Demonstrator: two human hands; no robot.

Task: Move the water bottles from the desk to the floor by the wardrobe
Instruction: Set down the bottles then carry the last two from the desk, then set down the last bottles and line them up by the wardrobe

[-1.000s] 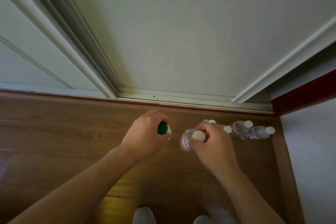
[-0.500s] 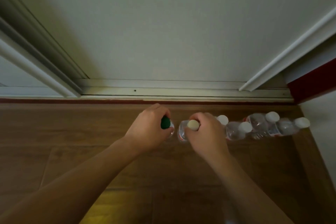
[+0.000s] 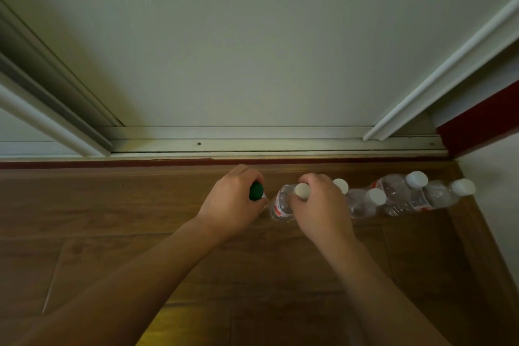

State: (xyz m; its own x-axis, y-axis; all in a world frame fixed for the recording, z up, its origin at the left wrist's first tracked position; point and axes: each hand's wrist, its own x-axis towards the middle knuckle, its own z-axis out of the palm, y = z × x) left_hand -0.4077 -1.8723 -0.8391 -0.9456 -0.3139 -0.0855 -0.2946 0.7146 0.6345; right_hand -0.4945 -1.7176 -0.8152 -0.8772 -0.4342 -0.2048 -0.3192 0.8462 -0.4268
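Observation:
My left hand (image 3: 231, 203) is wrapped around a bottle with a green cap (image 3: 256, 191), held upright on the wooden floor (image 3: 112, 219); the bottle's body is hidden by my fingers. My right hand (image 3: 320, 206) grips a clear water bottle with a white cap (image 3: 282, 203) just to the right of it, touching the floor. Several more white-capped water bottles (image 3: 398, 196) stand in a row to the right, up to the corner. All are close to the wardrobe's sliding door (image 3: 252, 50).
The wardrobe's metal bottom track (image 3: 252, 144) runs along the floor edge. A white wall with a dark red strip (image 3: 477, 123) closes the right side. Bare wooden floor stretches to the left and toward me.
The view has shifted slightly lower and closer to the floor. Both hands keep hold of their bottles and have barely moved against the row.

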